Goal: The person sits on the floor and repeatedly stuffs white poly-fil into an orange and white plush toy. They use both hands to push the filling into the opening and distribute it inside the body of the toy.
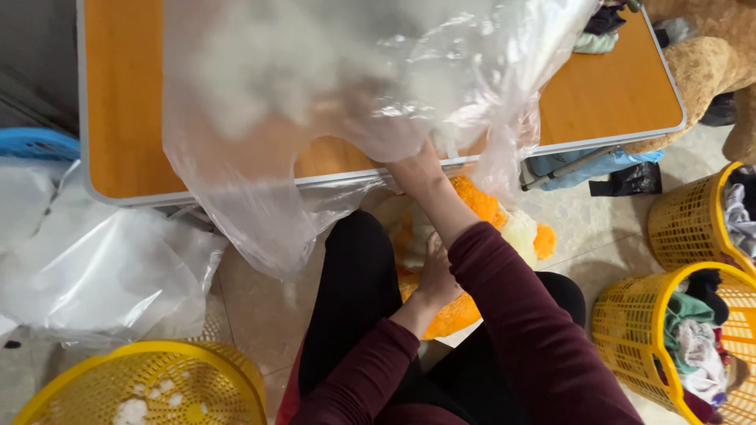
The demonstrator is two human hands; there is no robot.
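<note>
Looking down through the head camera, I see the right hand reaching up into the mouth of a big clear bag that lies on the table and hangs over its near edge. The bag holds white stuffing, seen blurred through the plastic. The fingers of that hand are hidden inside the plastic, so I cannot tell whether they are apart or closed on anything.

The left hand rests on an orange and white plush toy that sits in the lap, between the knees and just under the table edge. Its fingers lie together, pressed against the toy; I cannot tell if they pinch the fabric. The right forearm crosses above this hand.

Both sleeves are dark red, and the legs are in black.

A yellow basket stands at the lower left with a few tufts of stuffing in it, and beside it lies another clear plastic bag on the floor. Two more yellow baskets stand at the right, filled with cloth pieces. A brown plush bear leans at the table's far right corner.
</note>
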